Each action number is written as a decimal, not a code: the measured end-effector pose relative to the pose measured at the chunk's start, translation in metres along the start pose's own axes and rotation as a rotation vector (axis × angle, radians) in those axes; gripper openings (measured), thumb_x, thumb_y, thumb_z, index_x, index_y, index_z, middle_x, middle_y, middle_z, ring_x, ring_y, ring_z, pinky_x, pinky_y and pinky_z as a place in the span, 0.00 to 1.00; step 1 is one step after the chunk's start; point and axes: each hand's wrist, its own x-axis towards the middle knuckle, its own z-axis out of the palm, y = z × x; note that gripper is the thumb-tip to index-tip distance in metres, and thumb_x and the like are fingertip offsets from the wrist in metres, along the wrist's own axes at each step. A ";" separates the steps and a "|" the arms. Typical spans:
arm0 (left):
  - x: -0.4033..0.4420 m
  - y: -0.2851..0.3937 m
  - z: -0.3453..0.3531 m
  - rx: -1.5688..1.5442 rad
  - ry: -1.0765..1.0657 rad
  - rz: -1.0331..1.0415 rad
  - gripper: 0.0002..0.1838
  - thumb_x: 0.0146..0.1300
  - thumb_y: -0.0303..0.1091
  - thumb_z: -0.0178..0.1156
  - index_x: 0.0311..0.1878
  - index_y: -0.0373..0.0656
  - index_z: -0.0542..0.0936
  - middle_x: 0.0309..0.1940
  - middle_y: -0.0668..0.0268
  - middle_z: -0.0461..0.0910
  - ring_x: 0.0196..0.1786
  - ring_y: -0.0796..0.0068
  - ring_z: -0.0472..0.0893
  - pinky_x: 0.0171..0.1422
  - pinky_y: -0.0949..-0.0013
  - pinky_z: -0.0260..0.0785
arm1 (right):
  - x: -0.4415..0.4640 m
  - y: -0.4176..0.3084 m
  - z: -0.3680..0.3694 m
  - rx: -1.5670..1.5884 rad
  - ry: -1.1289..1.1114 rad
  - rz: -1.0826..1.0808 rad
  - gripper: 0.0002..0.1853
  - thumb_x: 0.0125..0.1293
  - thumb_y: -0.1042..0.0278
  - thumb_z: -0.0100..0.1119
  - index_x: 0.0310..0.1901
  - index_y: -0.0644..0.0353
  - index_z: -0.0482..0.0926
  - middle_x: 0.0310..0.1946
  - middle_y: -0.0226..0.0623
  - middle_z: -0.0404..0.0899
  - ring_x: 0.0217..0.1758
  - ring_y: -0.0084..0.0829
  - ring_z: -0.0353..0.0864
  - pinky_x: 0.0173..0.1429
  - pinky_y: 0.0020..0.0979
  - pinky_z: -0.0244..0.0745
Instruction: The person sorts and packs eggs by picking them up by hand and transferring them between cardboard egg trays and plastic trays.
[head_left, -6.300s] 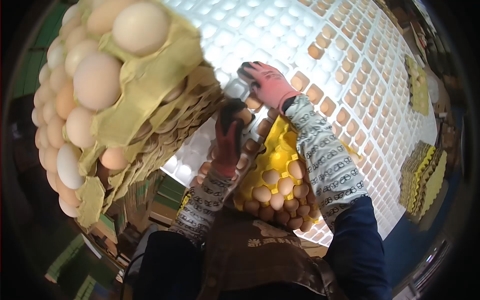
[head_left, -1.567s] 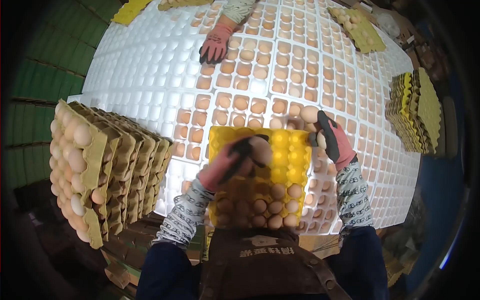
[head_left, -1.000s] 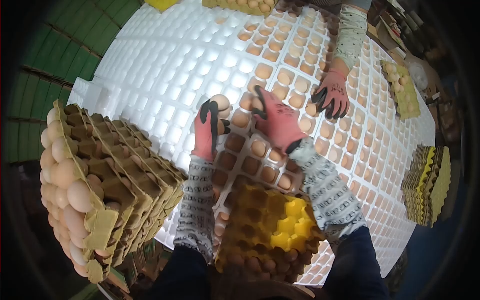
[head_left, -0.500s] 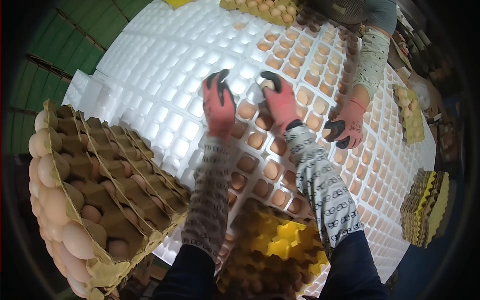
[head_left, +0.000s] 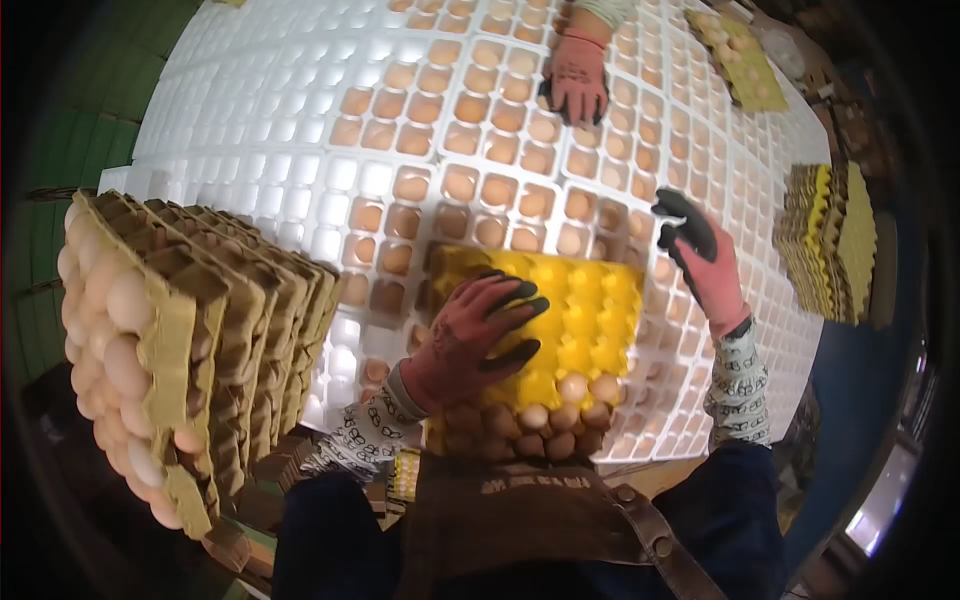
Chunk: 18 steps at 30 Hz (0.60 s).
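Across most of the frame, a broad bed of white trays (head_left: 240, 110), laid edge to edge; bare cells toward the upper left, filled cells through the middle and right. At the left side, a tall stack of tan cartons (head_left: 215, 350), loaded in layers, with a crowded face of eggs turned toward the left edge. At bottom center, a brown apron (head_left: 520, 520) with pale lettering. Just above it, at lower center, a yellow tray (head_left: 585, 310), on top of the white trays: bare cups in the upper rows, eggs along the lower rows, partly in shadow.

At the right edge, a smaller stack of cartons (head_left: 825, 245), tan with a yellow layer. Over the left half of the yellow tray, the left hand (head_left: 468, 340), in a pink glove with black fingertips: palm down, fingers and thumb spread. Cannot tell whether touching the cups below. Right of the yellow tray, the right hand (head_left: 708, 265), gloved alike: fingers curved, wide gap to the thumb, over filled white cells. Near the upper right corner, a tan carton (head_left: 745, 75) with a few eggs. At top center, a co-worker's gloved hand (head_left: 577, 80), fingers downward over filled cells. Smallest, the single eggs: brown and paler ones in the white cells (head_left: 497, 190), a light one in the yellow tray's lower rows (head_left: 573, 387).
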 end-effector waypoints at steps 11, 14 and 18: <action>-0.029 0.065 0.087 0.068 -0.259 0.096 0.29 0.50 0.37 0.67 0.57 0.38 0.75 0.45 0.57 0.74 0.53 0.56 0.71 0.67 0.54 0.61 | -0.188 0.072 0.023 -0.543 -0.222 -0.239 0.32 0.60 0.62 0.62 0.66 0.56 0.67 0.60 0.44 0.73 0.58 0.40 0.78 0.59 0.37 0.72; -0.024 0.073 0.058 -0.017 -0.219 -0.083 0.26 0.49 0.36 0.68 0.52 0.39 0.76 0.41 0.58 0.74 0.45 0.57 0.75 0.55 0.58 0.69 | -0.201 0.091 0.005 0.285 0.033 -0.025 0.24 0.61 0.75 0.60 0.60 0.67 0.73 0.52 0.41 0.80 0.51 0.32 0.83 0.56 0.33 0.78; -0.050 0.060 0.067 -0.178 -0.220 -0.238 0.22 0.48 0.38 0.70 0.46 0.39 0.78 0.39 0.60 0.74 0.38 0.60 0.78 0.44 0.61 0.74 | -0.210 0.094 0.004 -0.165 -0.123 -0.153 0.26 0.59 0.66 0.65 0.59 0.61 0.74 0.55 0.46 0.78 0.54 0.40 0.81 0.58 0.37 0.75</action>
